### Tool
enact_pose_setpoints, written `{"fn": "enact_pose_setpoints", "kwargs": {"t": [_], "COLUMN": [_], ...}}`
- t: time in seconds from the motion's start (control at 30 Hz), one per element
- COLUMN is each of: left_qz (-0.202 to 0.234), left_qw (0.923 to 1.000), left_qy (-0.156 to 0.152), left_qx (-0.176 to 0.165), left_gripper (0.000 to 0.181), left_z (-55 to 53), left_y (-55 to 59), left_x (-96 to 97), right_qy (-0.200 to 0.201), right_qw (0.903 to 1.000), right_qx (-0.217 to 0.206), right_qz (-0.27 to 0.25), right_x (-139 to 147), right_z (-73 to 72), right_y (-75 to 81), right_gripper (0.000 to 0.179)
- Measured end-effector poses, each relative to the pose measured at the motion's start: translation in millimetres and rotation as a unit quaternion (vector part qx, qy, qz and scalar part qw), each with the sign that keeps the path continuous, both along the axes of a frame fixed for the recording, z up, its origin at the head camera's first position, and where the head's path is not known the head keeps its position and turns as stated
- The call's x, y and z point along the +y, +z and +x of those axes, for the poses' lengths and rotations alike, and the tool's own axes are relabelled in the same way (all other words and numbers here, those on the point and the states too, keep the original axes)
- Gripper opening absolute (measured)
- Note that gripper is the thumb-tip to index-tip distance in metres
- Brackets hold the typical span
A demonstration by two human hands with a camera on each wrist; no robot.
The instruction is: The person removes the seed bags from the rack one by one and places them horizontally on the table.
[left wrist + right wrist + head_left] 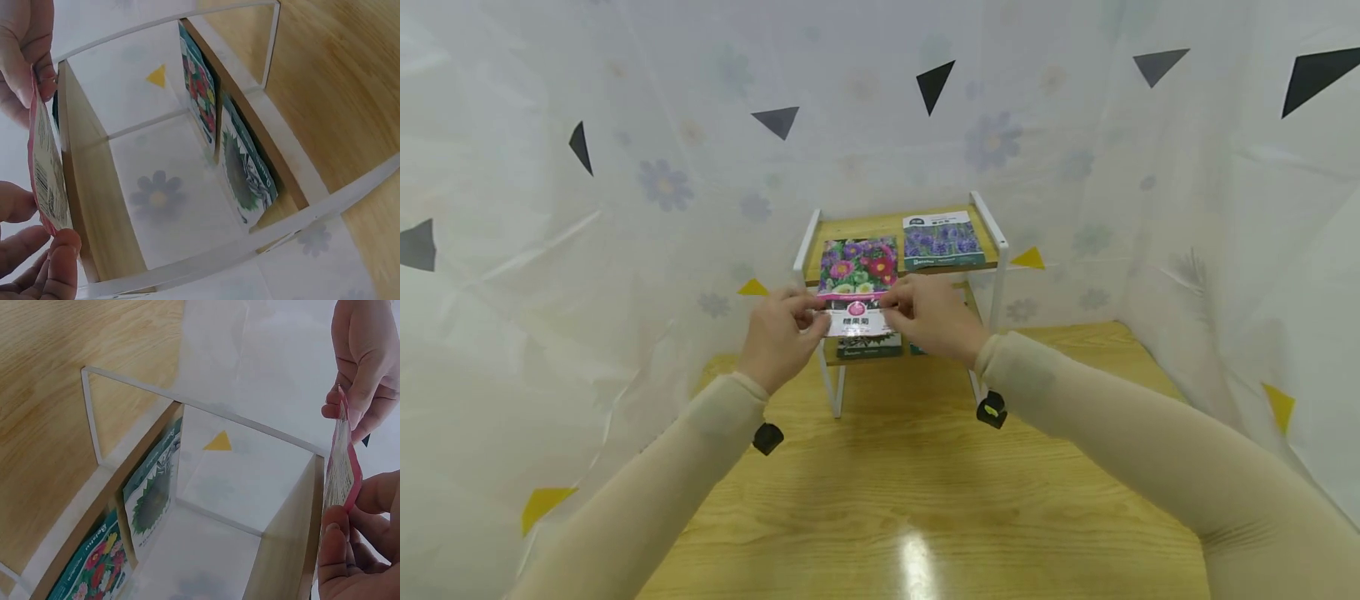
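Both hands pinch one flower seed packet (859, 275) by its two sides near the lower white band; pink, red and purple blooms cover its front. My left hand (781, 332) holds its left edge and my right hand (936, 315) its right edge. The packet is over the left part of the upper shelf (850, 225) of a small two-tier rack; whether it touches the shelf cannot be told. A second packet with purple flowers (942, 240) lies at the shelf's right. In the left wrist view the held packet's printed back (47, 165) faces the rack.
The lower shelf carries a sunflower packet (244, 165) and a packet of red and mixed flowers (199, 87). White metal side frames (997, 283) bound the rack, which stands on a wood-grain table (925, 475). A pale flowered sheet (662, 100) hangs behind and at both sides.
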State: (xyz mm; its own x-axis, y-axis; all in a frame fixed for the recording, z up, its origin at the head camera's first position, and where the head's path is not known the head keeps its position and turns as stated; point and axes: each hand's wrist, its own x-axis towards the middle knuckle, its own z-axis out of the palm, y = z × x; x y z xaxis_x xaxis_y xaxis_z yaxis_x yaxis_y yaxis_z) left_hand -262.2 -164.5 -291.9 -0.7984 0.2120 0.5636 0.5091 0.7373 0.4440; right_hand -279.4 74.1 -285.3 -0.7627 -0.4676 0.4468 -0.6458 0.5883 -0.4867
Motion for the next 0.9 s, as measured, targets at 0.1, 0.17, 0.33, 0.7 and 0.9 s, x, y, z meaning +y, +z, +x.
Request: {"fn": "enact_pose_setpoints", "kwargs": {"t": [0.1, 0.17, 0.33, 0.7, 0.9], "left_qz": [0.015, 0.021, 0.045, 0.105, 0.134], "left_qw": [0.9990, 0.9980, 0.9950, 0.9891, 0.9871], "left_qy": [0.008, 0.011, 0.012, 0.010, 0.004], "left_qx": [-0.041, -0.058, -0.089, -0.103, -0.088], "left_gripper": [0.032, 0.040, 0.053, 0.058, 0.057], "left_z": [1.8, 3.0, 4.9, 6.0, 14.1], "left_y": [-5.7, -9.4, -17.0, -42.9, -63.7], "left_x": [1.0, 1.5, 4.5, 5.2, 0.9], "right_qy": [-0.004, -0.012, -0.021, -0.029, -0.022], "right_qw": [0.9999, 0.9999, 0.9979, 0.9879, 0.9797], "right_qx": [0.010, 0.005, -0.032, -0.087, -0.114], "right_qz": [-0.004, -0.009, -0.052, -0.125, -0.163], "right_x": [0, 0, 2, 1, -2], "right_z": [1.9, 3.2, 4.7, 9.7, 11.4], "right_y": [-6.2, -10.4, -21.9, -38.2, -53.4], "right_gripper": [0.020, 0.022, 0.030, 0.040, 0.041]}}
